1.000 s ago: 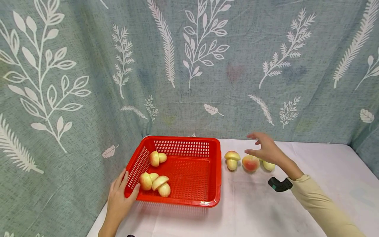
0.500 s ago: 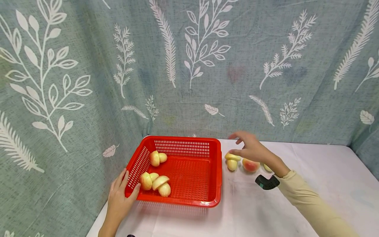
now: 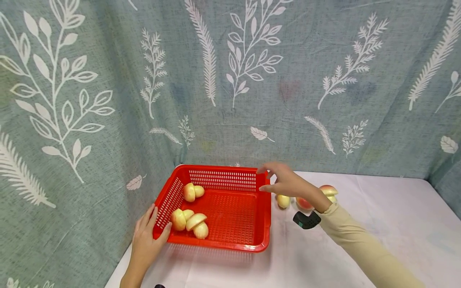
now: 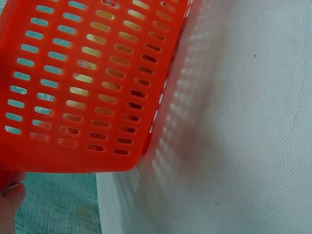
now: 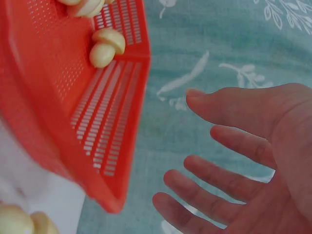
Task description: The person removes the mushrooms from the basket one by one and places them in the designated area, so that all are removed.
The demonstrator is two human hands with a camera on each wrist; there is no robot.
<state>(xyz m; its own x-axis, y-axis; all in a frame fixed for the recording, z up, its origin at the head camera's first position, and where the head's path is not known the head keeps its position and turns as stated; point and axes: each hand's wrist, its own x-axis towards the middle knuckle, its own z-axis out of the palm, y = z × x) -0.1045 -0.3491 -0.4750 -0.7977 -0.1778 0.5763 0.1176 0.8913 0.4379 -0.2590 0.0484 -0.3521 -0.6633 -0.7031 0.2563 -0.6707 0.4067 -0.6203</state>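
Note:
A red plastic basket point(image 3: 216, 244) with slotted walls stands on the table. My left hand point(image 3: 145, 240) grips its near left corner; in the left wrist view, fingertips point(image 4: 14, 192) show at the rim. Inside lie three yellow-and-red toy mushrooms: one toy mushroom point(image 3: 193, 192) at the back left and a pair of mushrooms point(image 3: 199, 228) near the front. My right hand point(image 3: 284, 182) hovers over the basket's right back corner, holding nothing, its fingers spread and slightly bent in the right wrist view.
Right of the basket, partly covered by the right hand and arm, are a toy mushroom point(image 3: 283, 201), a rounded reddish piece point(image 3: 304, 204) and another mushroom point(image 3: 328, 192). A leaf-patterned green curtain point(image 3: 223, 132) hangs behind and at the left of the white table point(image 3: 378, 224).
My right hand has moved left, from above the pieces on the table to the basket's right edge, and is still empty. My left hand stays on the basket corner.

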